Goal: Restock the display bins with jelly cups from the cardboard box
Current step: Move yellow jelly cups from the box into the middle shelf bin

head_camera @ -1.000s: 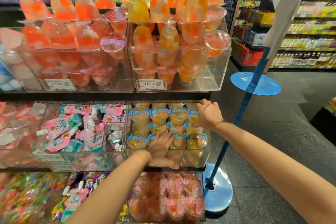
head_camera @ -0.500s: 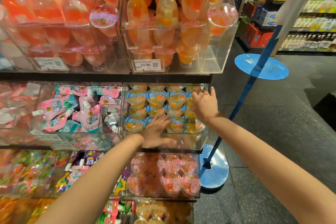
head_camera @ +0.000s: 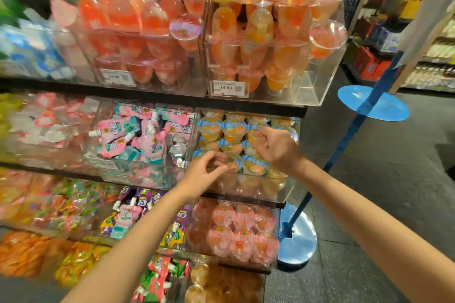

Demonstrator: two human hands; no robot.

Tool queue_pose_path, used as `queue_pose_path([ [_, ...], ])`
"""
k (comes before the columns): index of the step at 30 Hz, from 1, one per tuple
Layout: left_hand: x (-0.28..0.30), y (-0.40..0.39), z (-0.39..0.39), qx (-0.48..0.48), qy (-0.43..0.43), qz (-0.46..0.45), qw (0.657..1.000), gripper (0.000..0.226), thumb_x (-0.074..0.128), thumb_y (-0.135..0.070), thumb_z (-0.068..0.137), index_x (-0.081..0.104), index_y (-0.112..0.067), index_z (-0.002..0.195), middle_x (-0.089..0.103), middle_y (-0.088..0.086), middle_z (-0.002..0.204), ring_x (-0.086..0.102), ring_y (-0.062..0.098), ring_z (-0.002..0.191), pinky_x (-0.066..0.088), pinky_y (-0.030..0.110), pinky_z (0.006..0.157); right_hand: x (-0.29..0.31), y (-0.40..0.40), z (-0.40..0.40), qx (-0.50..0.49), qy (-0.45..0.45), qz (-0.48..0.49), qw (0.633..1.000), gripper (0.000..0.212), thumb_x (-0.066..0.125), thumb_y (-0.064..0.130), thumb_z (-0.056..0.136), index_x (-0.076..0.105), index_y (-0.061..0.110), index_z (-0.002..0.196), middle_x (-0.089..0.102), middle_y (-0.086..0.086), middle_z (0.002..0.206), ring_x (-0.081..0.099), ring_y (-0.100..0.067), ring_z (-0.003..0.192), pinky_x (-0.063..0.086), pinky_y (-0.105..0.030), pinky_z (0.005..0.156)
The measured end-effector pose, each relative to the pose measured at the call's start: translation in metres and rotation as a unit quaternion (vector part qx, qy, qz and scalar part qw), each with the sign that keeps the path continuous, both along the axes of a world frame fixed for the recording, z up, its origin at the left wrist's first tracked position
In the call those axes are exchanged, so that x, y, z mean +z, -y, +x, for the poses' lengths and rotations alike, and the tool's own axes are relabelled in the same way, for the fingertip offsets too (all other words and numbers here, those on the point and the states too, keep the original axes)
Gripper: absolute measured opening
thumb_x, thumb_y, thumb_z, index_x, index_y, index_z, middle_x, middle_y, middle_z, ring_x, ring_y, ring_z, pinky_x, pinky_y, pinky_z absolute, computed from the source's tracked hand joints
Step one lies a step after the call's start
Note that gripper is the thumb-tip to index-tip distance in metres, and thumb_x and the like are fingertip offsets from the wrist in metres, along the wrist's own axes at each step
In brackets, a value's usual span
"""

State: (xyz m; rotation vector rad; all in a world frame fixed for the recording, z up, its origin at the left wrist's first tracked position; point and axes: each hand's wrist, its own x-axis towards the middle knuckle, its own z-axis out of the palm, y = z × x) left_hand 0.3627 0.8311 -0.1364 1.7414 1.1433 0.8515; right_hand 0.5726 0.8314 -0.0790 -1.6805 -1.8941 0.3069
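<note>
Orange jelly cups (head_camera: 232, 130) with blue-edged lids fill a clear display bin (head_camera: 270, 187) on the middle shelf. My left hand (head_camera: 205, 174) hovers at the bin's front left, fingers loosely curled, with nothing visibly in it. My right hand (head_camera: 278, 149) is over the cups on the right side, fingers also loosely curled and holding nothing that I can make out. The picture is blurred by motion. The cardboard box is out of view.
Pink jelly cups (head_camera: 242, 229) fill the bin one shelf down. Tall goblet jellies sit in a clear bin (head_camera: 317, 91) above. Pink drink pouches (head_camera: 138, 135) lie to the left. A blue stanchion pole (head_camera: 344, 145) with a shiny base (head_camera: 298, 236) stands right of the shelves.
My left hand has lifted off the cups where it lay flat, and its fingers have curled. My right hand has drawn back from the bin's right side towards me.
</note>
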Motion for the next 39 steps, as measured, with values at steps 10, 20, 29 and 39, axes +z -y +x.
queue_pose_path([
  [10,0.019,0.139,-0.215,0.127,-0.062,-0.016,0.990,0.021,0.063,-0.006,0.088,0.062,-0.027,0.093,0.069,0.000,0.089,0.065,0.006,0.080,0.051,0.029,0.085,0.035,0.086,-0.231,0.295,0.037,-0.134,0.945,0.017,0.064,0.011,0.086,0.070,0.009,0.101,0.063,0.001,0.077,0.049,0.004,0.058,0.043,-0.016,0.066],
  [20,-0.012,0.441,-0.472,0.353,-0.115,-0.137,0.919,0.016,0.059,-0.009,0.091,0.060,-0.024,0.092,0.066,0.008,0.080,0.058,0.017,0.077,0.048,0.031,0.077,0.010,0.277,-0.529,0.547,0.054,-0.140,0.824,0.016,0.067,0.013,0.085,0.070,0.009,0.100,0.067,0.000,0.080,0.055,-0.001,0.065,0.042,-0.017,0.068],
  [29,-0.034,0.670,-0.569,0.574,-0.026,-0.179,0.799,0.012,0.055,-0.010,0.095,0.061,-0.012,0.105,0.066,0.000,0.084,0.061,0.000,0.071,0.047,0.019,0.074,-0.004,0.454,-0.737,0.716,0.086,-0.164,0.673,0.016,0.066,0.015,0.087,0.070,0.012,0.102,0.071,-0.006,0.083,0.059,-0.007,0.069,0.039,-0.008,0.061],
  [39,-0.065,0.811,-0.692,0.703,-0.003,-0.220,0.677,0.013,0.057,-0.015,0.094,0.063,-0.020,0.105,0.068,-0.005,0.092,0.063,0.002,0.083,0.047,0.018,0.079,-0.018,0.583,-0.955,0.824,0.114,-0.169,0.528,0.008,0.065,0.016,0.089,0.065,0.022,0.094,0.068,0.004,0.074,0.065,-0.006,0.067,0.048,-0.014,0.070],
])
